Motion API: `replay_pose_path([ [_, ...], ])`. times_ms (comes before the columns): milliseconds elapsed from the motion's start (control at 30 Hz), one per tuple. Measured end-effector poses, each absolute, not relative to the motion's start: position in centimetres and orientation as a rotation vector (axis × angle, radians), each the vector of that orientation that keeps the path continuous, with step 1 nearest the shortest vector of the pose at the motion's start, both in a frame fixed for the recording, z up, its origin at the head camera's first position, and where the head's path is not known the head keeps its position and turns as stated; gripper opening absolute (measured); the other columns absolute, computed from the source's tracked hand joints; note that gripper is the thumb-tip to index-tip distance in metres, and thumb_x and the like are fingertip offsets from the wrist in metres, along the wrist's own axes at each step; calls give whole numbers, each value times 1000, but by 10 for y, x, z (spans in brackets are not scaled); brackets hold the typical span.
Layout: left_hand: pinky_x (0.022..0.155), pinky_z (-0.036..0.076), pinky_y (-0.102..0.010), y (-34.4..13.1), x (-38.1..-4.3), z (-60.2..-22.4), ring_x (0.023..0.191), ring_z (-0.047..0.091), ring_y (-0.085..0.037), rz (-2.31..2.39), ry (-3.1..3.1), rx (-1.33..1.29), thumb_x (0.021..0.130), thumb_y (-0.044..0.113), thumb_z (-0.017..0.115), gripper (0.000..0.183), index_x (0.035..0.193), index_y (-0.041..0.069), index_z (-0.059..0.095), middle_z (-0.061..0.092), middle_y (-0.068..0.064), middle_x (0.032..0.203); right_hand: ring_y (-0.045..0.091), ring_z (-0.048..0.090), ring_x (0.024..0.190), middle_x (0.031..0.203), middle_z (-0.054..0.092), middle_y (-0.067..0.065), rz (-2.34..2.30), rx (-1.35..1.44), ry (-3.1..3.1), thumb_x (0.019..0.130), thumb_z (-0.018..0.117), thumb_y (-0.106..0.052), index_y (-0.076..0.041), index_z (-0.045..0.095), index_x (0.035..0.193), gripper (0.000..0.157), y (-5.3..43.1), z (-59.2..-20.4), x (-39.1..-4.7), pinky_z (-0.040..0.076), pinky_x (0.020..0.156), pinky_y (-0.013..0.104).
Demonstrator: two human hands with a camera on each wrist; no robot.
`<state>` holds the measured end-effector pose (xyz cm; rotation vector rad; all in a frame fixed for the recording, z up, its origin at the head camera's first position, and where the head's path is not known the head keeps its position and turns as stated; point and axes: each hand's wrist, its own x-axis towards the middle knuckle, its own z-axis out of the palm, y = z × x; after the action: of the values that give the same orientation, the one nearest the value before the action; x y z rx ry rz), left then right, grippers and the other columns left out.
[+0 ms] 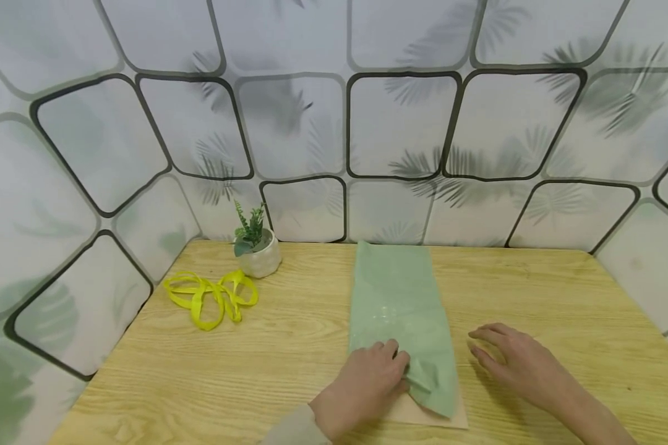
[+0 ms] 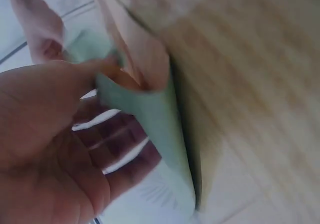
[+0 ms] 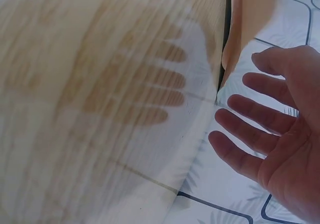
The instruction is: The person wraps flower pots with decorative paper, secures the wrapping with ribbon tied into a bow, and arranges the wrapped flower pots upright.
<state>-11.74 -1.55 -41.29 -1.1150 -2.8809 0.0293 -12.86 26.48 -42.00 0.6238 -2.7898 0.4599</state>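
Pale green rectangular sheet (image 1: 398, 290) pinched by left hand (image 1: 370, 374)

At its near end, the sheet is gripped between left thumb and fingers; a thin beige layer (image 1: 423, 418) is exposed beneath. It is laid lengthwise on a light wood-grain table (image 1: 289, 340). The right hand (image 1: 520, 366) is held to its right, fingers loosely extended.

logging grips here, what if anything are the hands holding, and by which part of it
The left hand pinches the green sheet by its near edge; the right hand holds nothing.
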Motion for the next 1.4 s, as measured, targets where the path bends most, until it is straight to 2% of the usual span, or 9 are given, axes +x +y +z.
replay_pose_path([
  [67, 52, 43, -20, -18, -122, -411, 69, 56, -8, -54, -2892, -1139, 103, 27, 63, 27, 127, 18, 55, 61, 4, 93, 18, 73, 83, 103, 75, -1, 457, 651, -2781, 87, 81, -16, -12, 78, 106, 19, 265, -421, -129, 60, 69, 34],
  [200, 48, 42, -17, -22, -127, -409, 58, 51, -6, -177, -2871, -1140, 99, 6, 63, 72, 160, 21, 27, 66, -2, 97, 13, 71, 78, 95, 74, -6, 450, 734, -2749, 85, 82, -14, -15, 79, 99, 14, 264, -425, -129, 59, 67, 30],
  [333, 44, 36, -15, -26, -129, -409, 51, 39, -5, -207, -2842, -1151, 96, 1, 65, 91, 164, 34, 14, 63, -8, 99, 16, 72, 78, 95, 74, 0, 456, 949, -2633, 79, 84, -6, -15, 79, 94, 17, 257, -433, -131, 59, 65, 27],
  [667, 57, 46, -16, -35, -134, -409, 69, 51, -7, -368, -2937, -1139, 108, 16, 50, 46, 153, 8, 43, 62, -7, 116, 34, 72, 98, 113, 73, 16, 535, 1236, -2651, 83, 79, 1, -7, 80, 91, 11, 232, -438, -131, 63, 72, 31],
  [833, 79, 57, -26, -44, -141, -408, 100, 64, -16, -456, -3003, -1078, 113, 42, 28, 57, 149, 5, 51, 64, -10, 125, 28, 73, 95, 116, 73, 14, 569, 1133, -2784, 93, 75, -15, -9, 81, 86, 11, 225, -432, -127, 63, 74, 33],
  [967, 78, 57, -27, -52, -150, -404, 94, 63, -14, -656, -2956, -1035, 112, 48, 24, 62, 110, 10, 74, 69, -6, 104, 27, 70, 96, 114, 71, 12, 539, 1103, -2778, 94, 76, -29, -19, 74, 71, 25, 220, -430, -127, 62, 76, 36],
  [1133, 71, 50, -21, -60, -160, -400, 71, 51, -8, -841, -2855, -958, 111, 23, 45, 53, 61, 13, 58, 56, -1, 62, 29, 66, 102, 115, 69, 10, 503, 1091, -2789, 91, 79, -32, -27, 57, 62, 37, 219, -430, -128, 60, 78, 38],
  [1267, 58, 43, -17, -68, -159, -396, 60, 46, -4, -1082, -2906, -829, 104, 10, 56, 27, 88, -1, 75, 68, -10, 76, 29, 66, 102, 116, 69, 10, 494, 1087, -2818, 91, 79, -33, -28, 56, 62, 37, 219, -431, -127, 60, 79, 39],
  [1400, 60, 50, -21, -81, -156, -391, 72, 63, -7, -1211, -2958, -664, 96, 8, 64, 23, 117, 3, 72, 75, -11, 105, 28, 67, 100, 115, 69, 10, 463, 1090, -2804, 89, 80, -31, -27, 55, 61, 38, 222, -433, -125, 60, 80, 40],
])
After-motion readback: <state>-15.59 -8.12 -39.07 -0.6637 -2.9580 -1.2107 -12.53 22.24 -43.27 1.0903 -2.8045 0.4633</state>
